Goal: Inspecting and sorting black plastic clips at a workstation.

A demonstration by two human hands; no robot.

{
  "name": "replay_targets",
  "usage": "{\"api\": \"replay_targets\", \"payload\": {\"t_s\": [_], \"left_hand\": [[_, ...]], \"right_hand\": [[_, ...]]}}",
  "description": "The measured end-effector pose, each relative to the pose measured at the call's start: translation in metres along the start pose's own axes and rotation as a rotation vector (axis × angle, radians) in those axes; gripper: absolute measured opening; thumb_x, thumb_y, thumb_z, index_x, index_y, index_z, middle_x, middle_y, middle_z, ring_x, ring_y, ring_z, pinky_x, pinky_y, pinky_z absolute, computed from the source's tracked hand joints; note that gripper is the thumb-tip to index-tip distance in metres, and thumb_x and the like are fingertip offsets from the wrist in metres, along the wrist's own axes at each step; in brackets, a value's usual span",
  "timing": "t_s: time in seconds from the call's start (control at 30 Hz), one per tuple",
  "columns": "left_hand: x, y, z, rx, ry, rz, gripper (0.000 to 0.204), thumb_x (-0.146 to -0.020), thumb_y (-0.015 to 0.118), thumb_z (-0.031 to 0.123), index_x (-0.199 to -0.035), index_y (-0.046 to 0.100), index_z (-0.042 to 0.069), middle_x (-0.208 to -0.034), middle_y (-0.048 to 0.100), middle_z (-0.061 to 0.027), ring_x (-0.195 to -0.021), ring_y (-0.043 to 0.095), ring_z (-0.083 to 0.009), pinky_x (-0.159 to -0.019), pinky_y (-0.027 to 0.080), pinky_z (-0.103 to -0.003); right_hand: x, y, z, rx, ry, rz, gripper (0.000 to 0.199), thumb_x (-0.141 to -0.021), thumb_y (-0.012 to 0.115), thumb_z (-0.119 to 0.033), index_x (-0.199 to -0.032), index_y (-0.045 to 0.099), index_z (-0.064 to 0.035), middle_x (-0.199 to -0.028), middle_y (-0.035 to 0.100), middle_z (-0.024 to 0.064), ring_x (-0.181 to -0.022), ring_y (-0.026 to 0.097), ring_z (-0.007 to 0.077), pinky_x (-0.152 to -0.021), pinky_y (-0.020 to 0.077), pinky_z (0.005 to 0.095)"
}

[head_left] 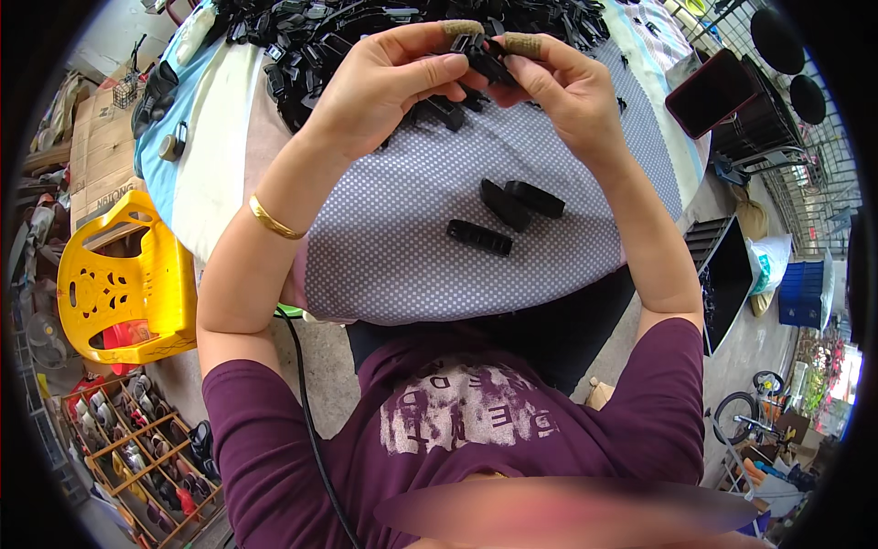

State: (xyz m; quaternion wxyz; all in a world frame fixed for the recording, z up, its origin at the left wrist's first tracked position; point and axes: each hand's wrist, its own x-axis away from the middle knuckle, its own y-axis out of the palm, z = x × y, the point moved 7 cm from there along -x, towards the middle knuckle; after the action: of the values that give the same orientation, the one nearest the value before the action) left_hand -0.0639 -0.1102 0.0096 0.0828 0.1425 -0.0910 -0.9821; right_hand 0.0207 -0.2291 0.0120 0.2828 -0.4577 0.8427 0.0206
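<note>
**Both hands pinched on one small black plastic clip, up over the pile**

The small black plastic clip (485, 57) sits at about 12 o'clock in the view, held up off the table between both hands. The left hand (384, 87) has its fingers curled in, thumb and forefinger closed on the clip's left end. The right hand (558, 87) does the same from the other side. Both forefingers wear tan fingertip wraps (462, 27), probably to save the skin from repeated pinching. Holding it from both ends like that looks like a grip for pressing or snapping parts together, though I can't see the joint itself.

Right behind the hands, still at 12, is a big heap of black clips (366, 27). Toward the middle of the view, three finished-looking black pieces (508, 215) lie apart on the dotted grey cloth (393, 256), set clear of the heap, close to the body.

Further out: a dark red phone (712, 91) at 2 o'clock on the table edge, a yellow plastic chair (123, 284) at 9, a gold bangle (273, 220) on the left wrist, and a shoe rack (137, 457) down at 8.
</note>
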Motion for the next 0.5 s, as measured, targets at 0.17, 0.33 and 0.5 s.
{"api": "replay_targets", "payload": {"t_s": [0.17, 0.33, 0.5], "left_hand": [[0.0017, -0.0054, -0.0011, -0.227, 0.091, 0.039, 0.028, -0.082, 0.063, 0.008, -0.108, 0.061, 0.0, -0.084, 0.066, -0.0062, -0.074, 0.061, -0.0089, -0.066, 0.05, -0.019], [0.0029, -0.0083, 0.0062, -0.417, 0.187, 0.131, 0.026, -0.082, 0.062, 0.007, -0.108, 0.062, 0.004, -0.085, 0.066, -0.0057, -0.076, 0.061, -0.01, -0.07, 0.05, -0.02], [0.0031, -0.0073, 0.0039, -0.309, 0.163, 0.109, 0.028, -0.08, 0.065, 0.006, -0.107, 0.062, 0.001, -0.089, 0.066, -0.0057, -0.078, 0.061, -0.0083, -0.073, 0.05, -0.02]], "right_hand": [[0.0034, 0.0028, 0.0011, -0.079, 0.068, 0.028, 0.025, -0.09, 0.052, -0.013, -0.11, 0.058, 0.0006, -0.085, 0.064, 0.0085, -0.07, 0.065, 0.0151, -0.064, 0.0544, 0.0248], [0.0045, 0.0039, -0.0002, -0.127, 0.095, 0.03, 0.024, -0.09, 0.052, -0.014, -0.107, 0.059, 0.0006, -0.083, 0.064, 0.0073, -0.067, 0.064, 0.014, -0.061, 0.0538, 0.0234], [0.0078, 0.007, -0.0028, 0.005, 0.087, 0.094, 0.021, -0.089, 0.053, -0.011, -0.104, 0.06, 0.0015, -0.083, 0.063, 0.0061, -0.07, 0.064, 0.0125, -0.062, 0.053, 0.0215]]}}
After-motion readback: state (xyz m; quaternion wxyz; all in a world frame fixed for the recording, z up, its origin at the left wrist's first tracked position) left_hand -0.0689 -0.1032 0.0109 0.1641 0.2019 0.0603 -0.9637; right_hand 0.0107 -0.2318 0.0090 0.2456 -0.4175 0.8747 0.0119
